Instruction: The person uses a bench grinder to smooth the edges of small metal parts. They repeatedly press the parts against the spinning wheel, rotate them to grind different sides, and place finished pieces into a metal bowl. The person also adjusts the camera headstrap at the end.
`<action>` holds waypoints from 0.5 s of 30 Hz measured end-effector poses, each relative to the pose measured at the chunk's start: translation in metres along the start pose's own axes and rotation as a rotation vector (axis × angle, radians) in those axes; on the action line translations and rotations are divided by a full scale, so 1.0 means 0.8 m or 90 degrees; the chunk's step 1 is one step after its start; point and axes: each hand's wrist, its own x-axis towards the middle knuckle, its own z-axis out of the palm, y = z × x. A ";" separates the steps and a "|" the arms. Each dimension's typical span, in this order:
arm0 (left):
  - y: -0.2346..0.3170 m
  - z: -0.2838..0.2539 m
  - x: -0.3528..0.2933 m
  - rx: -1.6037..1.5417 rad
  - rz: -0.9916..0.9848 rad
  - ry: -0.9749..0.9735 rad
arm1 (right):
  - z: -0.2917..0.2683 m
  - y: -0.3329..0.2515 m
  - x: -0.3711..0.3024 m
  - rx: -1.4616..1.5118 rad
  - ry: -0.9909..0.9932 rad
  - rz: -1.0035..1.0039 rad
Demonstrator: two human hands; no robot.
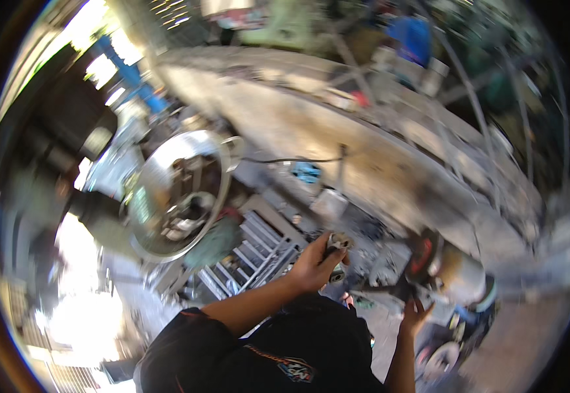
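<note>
My left hand (314, 263) is closed around a small, pale metal part (342, 242) with a hollow or notched end; its exact kind is not clear. My right hand (416, 317) reaches up beside a machine that looks like a bench grinder (462, 275), with a rounded, worn housing and a dark, reddish wheel side. Its fingers are spread, close to the machine's underside. Whether they touch it I cannot tell, as the picture is smeared by motion.
At the left stands a large round metal basin (221, 196) with metal pieces inside. Next to it lie a green cloth (214, 243) and a slatted metal rack (259, 239). A low concrete wall (298, 114) runs behind, with a blue object (306, 171) at its foot.
</note>
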 end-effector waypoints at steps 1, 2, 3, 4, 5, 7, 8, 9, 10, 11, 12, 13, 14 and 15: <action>0.026 -0.021 -0.008 0.068 0.065 0.027 | -0.005 0.005 0.008 -0.068 0.025 0.020; 0.052 -0.039 -0.022 0.131 0.069 0.114 | -0.002 0.009 0.013 -0.021 -0.004 0.026; 0.078 -0.061 -0.032 0.176 0.089 0.187 | 0.001 0.007 0.017 0.005 -0.006 0.052; 0.101 -0.080 -0.041 0.295 0.176 0.257 | 0.005 0.004 0.019 -0.043 -0.026 0.049; 0.123 -0.102 -0.050 0.399 0.275 0.317 | 0.008 -0.002 0.020 -0.058 -0.066 0.030; 0.159 -0.144 -0.068 0.476 0.301 0.482 | 0.017 -0.012 0.017 -0.040 -0.062 0.051; 0.172 -0.166 -0.079 0.514 0.258 0.560 | 0.022 -0.016 0.015 -0.024 -0.072 0.051; 0.182 -0.186 -0.091 0.557 0.228 0.637 | 0.026 -0.019 0.013 -0.018 -0.077 0.044; 0.189 -0.208 -0.099 0.616 0.158 0.696 | 0.030 -0.020 0.011 -0.022 -0.066 0.063; 0.191 -0.228 -0.105 0.681 0.094 0.756 | 0.033 -0.021 0.010 -0.001 -0.081 0.045; 0.191 -0.247 -0.111 0.694 0.053 0.790 | 0.036 -0.020 0.011 0.011 -0.079 0.053; 0.186 -0.265 -0.117 0.695 -0.011 0.826 | 0.038 -0.017 0.012 0.029 -0.078 0.061; 0.179 -0.280 -0.123 0.725 -0.044 0.854 | 0.038 -0.013 0.014 0.030 -0.077 0.051; 0.170 -0.296 -0.128 0.743 -0.093 0.877 | 0.037 -0.007 0.018 0.012 -0.068 0.062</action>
